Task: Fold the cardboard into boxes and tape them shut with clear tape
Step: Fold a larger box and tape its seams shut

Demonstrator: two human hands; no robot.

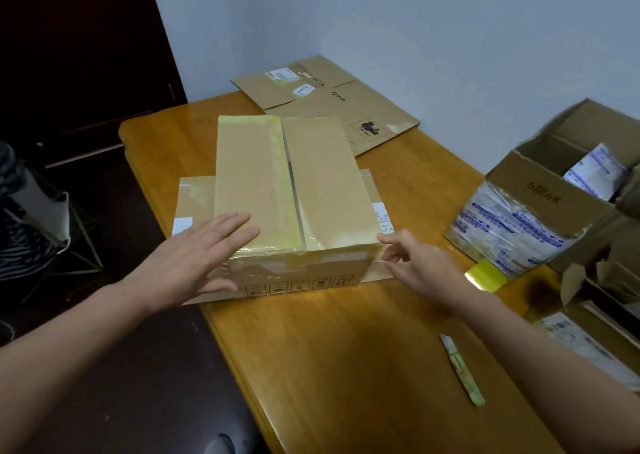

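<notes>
Left hand, fingers straight, presses flat on the brown rectangular cardboard box beneath it; right hand, loosely curled, holds nothing beside the box corner.

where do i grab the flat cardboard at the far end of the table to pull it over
Pinch its near corner, coming from the front, thumb on top. The flattened cardboard lies flat on the table, so there's nothing to wrap round. That corner points toward you, and the far side sits close to the wall. Probably drag it closer first.

Folded cardboard box on table, top flaps closed, tape-glossed.
</notes>
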